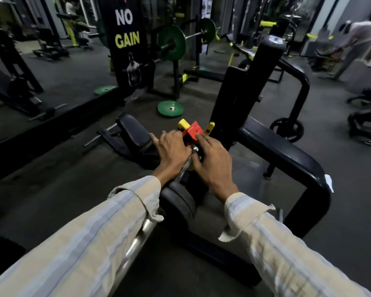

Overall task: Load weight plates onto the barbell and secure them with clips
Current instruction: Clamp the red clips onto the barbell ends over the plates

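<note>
Two hands, one clip (193, 131) | left hand (172, 151) and right hand (213, 162) curl round the red-yellow clip on the barbell (140, 234) sleeve end, at 12 o'clock from the black plates (180, 202) | we should slide it flush against them, then lock.

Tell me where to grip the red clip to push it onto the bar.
Grip the red clip by its blocky body, on the two flat sides, coming from the free end of the bar toward the black plates. The yellow levers stick outward, so stay off them.
</note>
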